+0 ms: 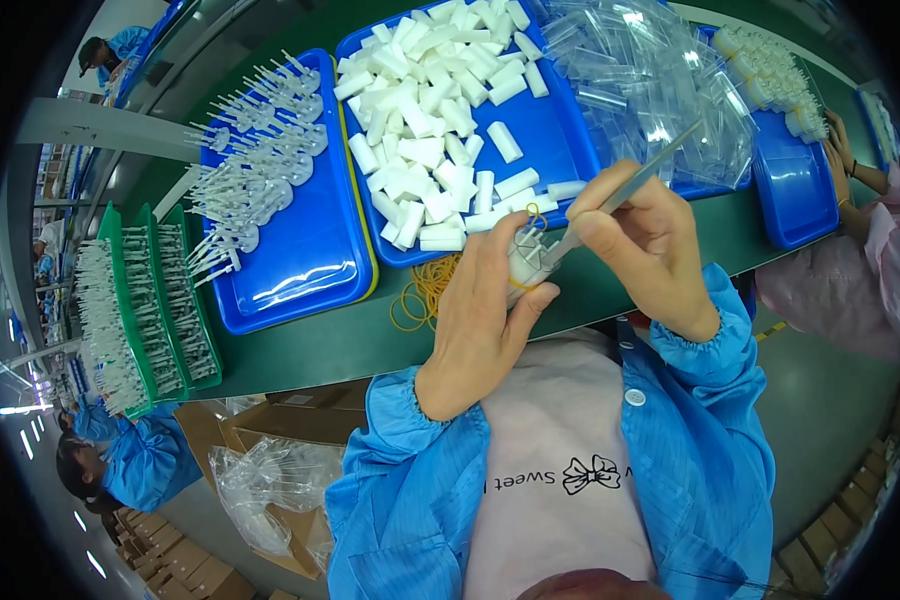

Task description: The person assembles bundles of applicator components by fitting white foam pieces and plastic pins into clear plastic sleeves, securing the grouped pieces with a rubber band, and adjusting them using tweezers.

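Note:
Over the near edge of the green table, my left hand (pixel 478 318) is closed around a small white cylindrical piece with clear prongs (pixel 532 258) on top. A yellow rubber band loop shows at its upper end, and another strip of yellow crosses lower down. My right hand (pixel 655 245) pinches metal tweezers (pixel 638 182), whose back end points up and to the right. Their tips reach down to the prongs; exactly what they touch is too small to tell. Beside my left hand lies a pile of yellow rubber bands (pixel 426 292).
Blue trays hold white blocks (pixel 425 110), thin-stemmed clear plastic parts (pixel 260 150) and clear bagged sleeves (pixel 650 85). Green racks (pixel 135 310) of parts stand left. A cardboard box (pixel 240 430) with plastic bags sits below. At right, another person's hands (pixel 842 165) are by a blue tray (pixel 795 190).

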Demonstrator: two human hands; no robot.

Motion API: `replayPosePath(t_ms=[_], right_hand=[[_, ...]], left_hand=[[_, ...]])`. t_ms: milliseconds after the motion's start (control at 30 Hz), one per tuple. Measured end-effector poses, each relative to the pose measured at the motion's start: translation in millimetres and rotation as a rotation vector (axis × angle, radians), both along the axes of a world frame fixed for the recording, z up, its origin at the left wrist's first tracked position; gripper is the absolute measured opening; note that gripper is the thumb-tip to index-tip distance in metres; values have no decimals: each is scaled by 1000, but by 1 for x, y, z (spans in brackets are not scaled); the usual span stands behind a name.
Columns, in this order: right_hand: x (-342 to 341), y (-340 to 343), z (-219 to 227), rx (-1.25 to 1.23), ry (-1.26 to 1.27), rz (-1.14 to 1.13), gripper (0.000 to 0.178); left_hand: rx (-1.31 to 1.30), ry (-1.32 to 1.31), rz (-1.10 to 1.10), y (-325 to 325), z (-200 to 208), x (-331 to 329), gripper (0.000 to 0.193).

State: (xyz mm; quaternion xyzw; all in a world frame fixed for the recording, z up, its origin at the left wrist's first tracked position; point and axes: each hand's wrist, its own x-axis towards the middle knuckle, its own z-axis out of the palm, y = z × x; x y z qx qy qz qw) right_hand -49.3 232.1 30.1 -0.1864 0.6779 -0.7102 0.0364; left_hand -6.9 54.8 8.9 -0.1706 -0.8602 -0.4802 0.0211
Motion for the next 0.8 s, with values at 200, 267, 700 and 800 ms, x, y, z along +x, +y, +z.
replayPosePath(t_ms=[200, 267, 700, 800], right_hand=[[1, 0, -2, -42, -81, 11, 15], [0, -1, -4, -55, -92, 15, 15], [1, -7, -9, -132, -266, 52, 12], [1, -10, -6, -122, -271, 54, 13]], left_hand=[[-48, 28, 34, 2, 3, 2, 56], [-63, 44, 44, 2, 2, 3, 56], [-157, 99, 124, 2, 0, 5, 60], [-159, 109, 134, 1, -1, 4, 59]])
